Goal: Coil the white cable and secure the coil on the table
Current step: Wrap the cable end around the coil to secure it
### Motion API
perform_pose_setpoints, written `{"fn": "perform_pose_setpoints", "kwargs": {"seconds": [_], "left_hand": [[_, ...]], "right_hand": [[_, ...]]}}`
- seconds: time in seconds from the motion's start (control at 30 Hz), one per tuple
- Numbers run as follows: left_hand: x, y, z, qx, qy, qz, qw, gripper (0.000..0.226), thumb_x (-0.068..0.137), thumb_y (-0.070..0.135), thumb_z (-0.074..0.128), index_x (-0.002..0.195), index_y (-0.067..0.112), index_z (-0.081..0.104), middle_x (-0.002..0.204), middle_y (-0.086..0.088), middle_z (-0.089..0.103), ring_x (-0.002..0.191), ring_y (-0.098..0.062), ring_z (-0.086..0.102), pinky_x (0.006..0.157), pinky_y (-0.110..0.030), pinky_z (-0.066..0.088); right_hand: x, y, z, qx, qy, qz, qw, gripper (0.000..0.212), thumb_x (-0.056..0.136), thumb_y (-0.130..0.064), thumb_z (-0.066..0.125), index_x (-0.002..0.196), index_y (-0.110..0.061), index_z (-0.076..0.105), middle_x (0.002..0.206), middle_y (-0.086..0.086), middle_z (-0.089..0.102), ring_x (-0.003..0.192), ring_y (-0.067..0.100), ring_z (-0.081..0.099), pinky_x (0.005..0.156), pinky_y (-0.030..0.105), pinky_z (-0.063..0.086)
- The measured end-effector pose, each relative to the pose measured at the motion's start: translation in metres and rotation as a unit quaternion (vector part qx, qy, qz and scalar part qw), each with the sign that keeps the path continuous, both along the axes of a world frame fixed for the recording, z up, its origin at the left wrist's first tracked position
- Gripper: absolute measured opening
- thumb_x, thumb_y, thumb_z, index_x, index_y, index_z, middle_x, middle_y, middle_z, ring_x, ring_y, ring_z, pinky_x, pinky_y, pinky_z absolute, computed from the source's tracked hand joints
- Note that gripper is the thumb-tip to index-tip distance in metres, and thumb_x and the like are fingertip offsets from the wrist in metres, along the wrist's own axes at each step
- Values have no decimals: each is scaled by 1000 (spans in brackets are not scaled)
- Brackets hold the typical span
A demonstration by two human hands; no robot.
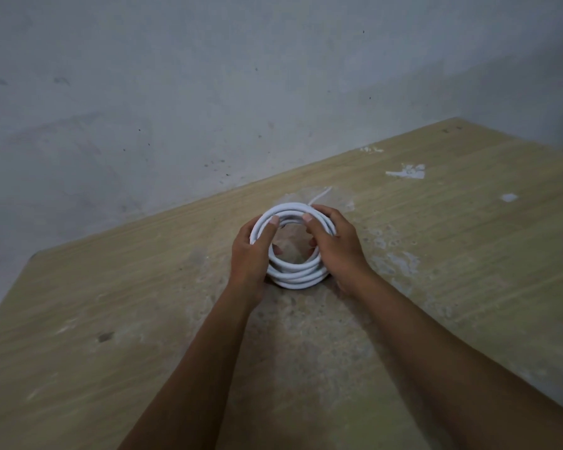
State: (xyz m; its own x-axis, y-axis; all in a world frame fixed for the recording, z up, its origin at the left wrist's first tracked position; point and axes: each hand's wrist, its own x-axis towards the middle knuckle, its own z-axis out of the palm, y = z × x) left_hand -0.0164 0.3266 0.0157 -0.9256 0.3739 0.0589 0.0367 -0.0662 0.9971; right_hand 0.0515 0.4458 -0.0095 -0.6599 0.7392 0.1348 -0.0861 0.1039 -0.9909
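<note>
The white cable [298,276] is wound into a round coil of several loops, sitting on the wooden table [143,319] near its far edge. My left hand [252,254] grips the coil's left side, thumb lying over the top loops. My right hand [337,246] grips the right side, thumb on the top and fingers curled through the middle. A short loose end of the cable [320,195] trails away behind the coil toward the wall.
The tabletop is worn, with pale scuffed patches and white paint marks [407,172] at the far right. A grey concrete wall [208,92] stands right behind the table's far edge. The table's left corner [36,254] lies at the left.
</note>
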Motion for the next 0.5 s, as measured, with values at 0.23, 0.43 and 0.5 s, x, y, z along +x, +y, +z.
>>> {"fn": "perform_pose_setpoints", "kwargs": {"seconds": [0.23, 0.43, 0.5], "left_hand": [[-9, -3, -2, -31, 4, -38, 999, 30, 90, 45, 64, 112, 26, 71, 105, 2, 75, 85, -10, 73, 76, -33, 57], [-15, -1, -3, -68, -48, 7, 997, 36, 88, 51, 65, 103, 19, 73, 87, -3, 78, 81, -20, 75, 80, -42, 60], [-16, 0, -2, -52, -59, 28, 997, 35, 90, 46, 64, 101, 13, 74, 83, -5, 78, 78, -22, 75, 74, -39, 60]], "right_hand": [[3, 4, 8, 35, 1, 44, 998, 12, 95, -32, 62, 106, -32, 67, 105, -2, 71, 95, 18, 68, 86, 42, 57], [2, 9, 12, 38, -29, 77, 996, 15, 97, -34, 58, 99, -30, 72, 100, -4, 73, 90, 13, 69, 86, 39, 58], [1, 15, 22, 36, -61, 88, 994, 29, 96, -45, 55, 92, -25, 76, 96, -2, 75, 90, 14, 70, 88, 38, 56]]}}
